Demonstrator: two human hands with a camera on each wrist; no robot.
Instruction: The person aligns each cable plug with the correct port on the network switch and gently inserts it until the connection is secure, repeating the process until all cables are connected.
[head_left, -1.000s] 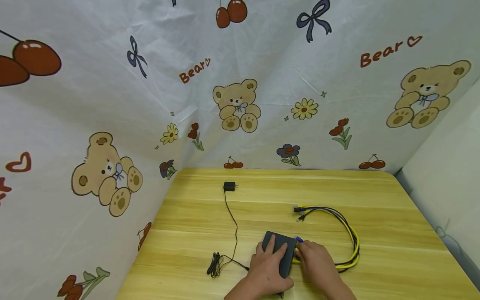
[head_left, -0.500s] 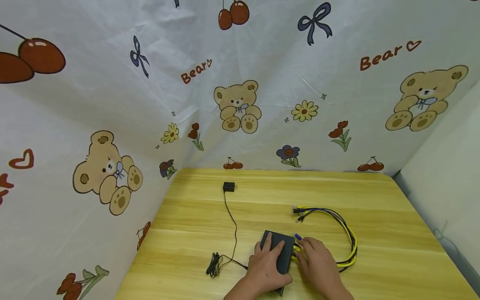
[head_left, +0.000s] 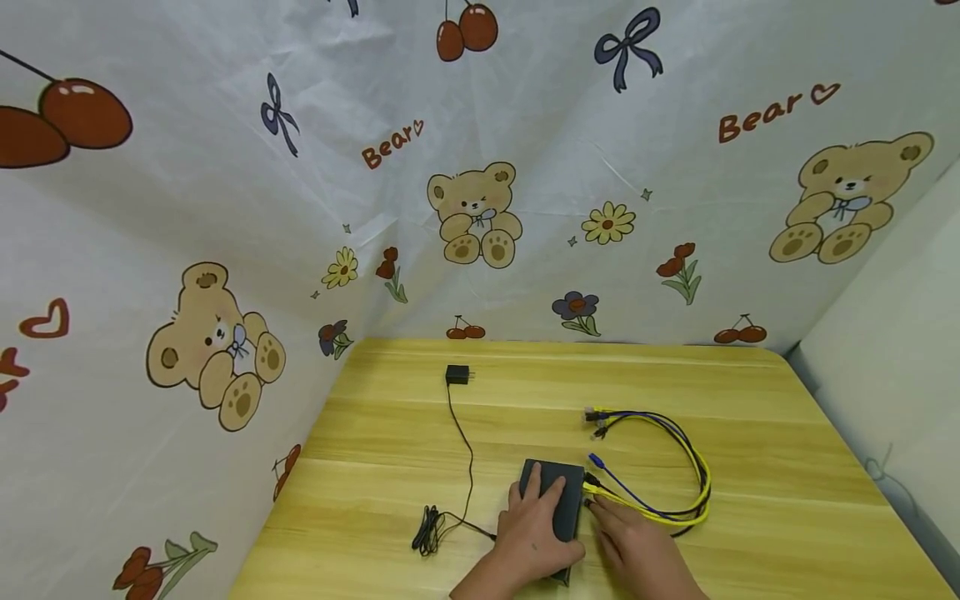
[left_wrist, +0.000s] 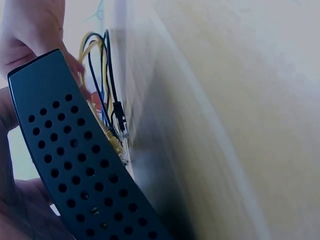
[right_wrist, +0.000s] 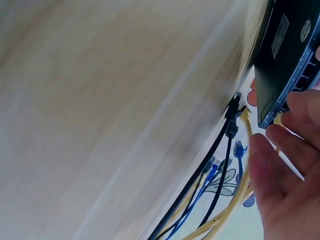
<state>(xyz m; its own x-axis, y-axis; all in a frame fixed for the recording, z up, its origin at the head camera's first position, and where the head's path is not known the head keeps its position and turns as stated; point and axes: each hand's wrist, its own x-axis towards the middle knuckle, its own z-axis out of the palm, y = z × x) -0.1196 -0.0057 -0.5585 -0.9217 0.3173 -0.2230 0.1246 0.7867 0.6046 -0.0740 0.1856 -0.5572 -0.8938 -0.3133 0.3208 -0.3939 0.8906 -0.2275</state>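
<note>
A black box lies well in from the far edge of the table, the left hand resting on top, fingers spread; the right hand is at its row of ports (whether it holds anything, I cannot tell). Cables curve toward the right edge; a power adapter lies toward the far-left corner.

Bare left hand: palm down, back uppermost, fingers spread and reaching forward, thumb stretched out to right; small dark mark on back. Bare left forearm slanting in from bottom edge. Bare right hand: just beside left, apart from it, back up, fingers pointing forward and leftward, slightly bent in right wrist view; whether fingertips pinch unclear. Bare right wrist near bottom edge.
</note>
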